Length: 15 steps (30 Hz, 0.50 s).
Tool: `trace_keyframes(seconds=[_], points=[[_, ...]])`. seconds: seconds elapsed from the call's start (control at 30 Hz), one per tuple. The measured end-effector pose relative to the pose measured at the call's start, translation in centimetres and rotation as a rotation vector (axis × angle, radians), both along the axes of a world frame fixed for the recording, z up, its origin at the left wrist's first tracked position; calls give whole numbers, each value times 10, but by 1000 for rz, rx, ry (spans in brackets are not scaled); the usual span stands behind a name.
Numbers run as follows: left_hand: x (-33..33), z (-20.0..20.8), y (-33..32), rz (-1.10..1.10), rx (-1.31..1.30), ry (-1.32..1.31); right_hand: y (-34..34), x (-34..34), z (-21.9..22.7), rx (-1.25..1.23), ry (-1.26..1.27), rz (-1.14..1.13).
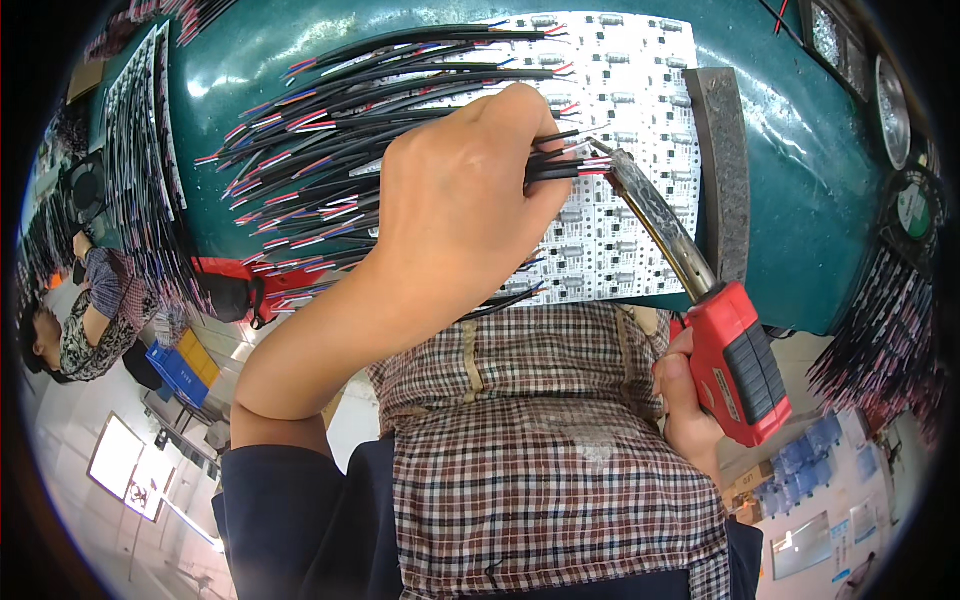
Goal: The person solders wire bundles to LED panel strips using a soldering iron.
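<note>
My left hand (450, 190) is over the white circuit board panel (640, 110), its thumb and fingers pinched on a black cable (552, 172). Thin coloured wire ends of this cable point right, close to the board. My right hand (688, 400) is wrapped round the handle of a red and black soldering gun (735, 370). Its metal barrel slants up and left, and the tip is at the wire ends, though contact is hard to make out. Many more black cables (310, 125) with bare coloured ends lie in rows across the panel's left part, partly hidden by my left hand.
A dark grey bar (720, 170) lies along the panel's right edge on the green tabletop (790, 230). Cable bundles hang at the right (880, 330) and lie at the left (145, 170). Beyond the left side sits another person (100, 300), near a blue crate (178, 372).
</note>
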<state>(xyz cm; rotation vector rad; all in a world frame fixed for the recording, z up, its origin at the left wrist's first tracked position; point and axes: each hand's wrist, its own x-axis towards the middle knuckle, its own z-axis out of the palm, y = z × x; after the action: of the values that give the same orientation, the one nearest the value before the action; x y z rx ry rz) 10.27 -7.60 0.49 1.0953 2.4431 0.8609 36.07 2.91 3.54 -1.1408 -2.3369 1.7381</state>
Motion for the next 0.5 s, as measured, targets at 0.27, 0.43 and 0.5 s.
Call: trace_keyframes(seconds=[0.27,0.43,0.5], points=[[0,-5,-1,-1,25,45,9,-5,9,67,-164,136],[0,-3,-2,-6,4,36,17,-10,13,217,-75,285],[-1,-3,-2,-5,7,37,14,-7,15,283,-74,302]])
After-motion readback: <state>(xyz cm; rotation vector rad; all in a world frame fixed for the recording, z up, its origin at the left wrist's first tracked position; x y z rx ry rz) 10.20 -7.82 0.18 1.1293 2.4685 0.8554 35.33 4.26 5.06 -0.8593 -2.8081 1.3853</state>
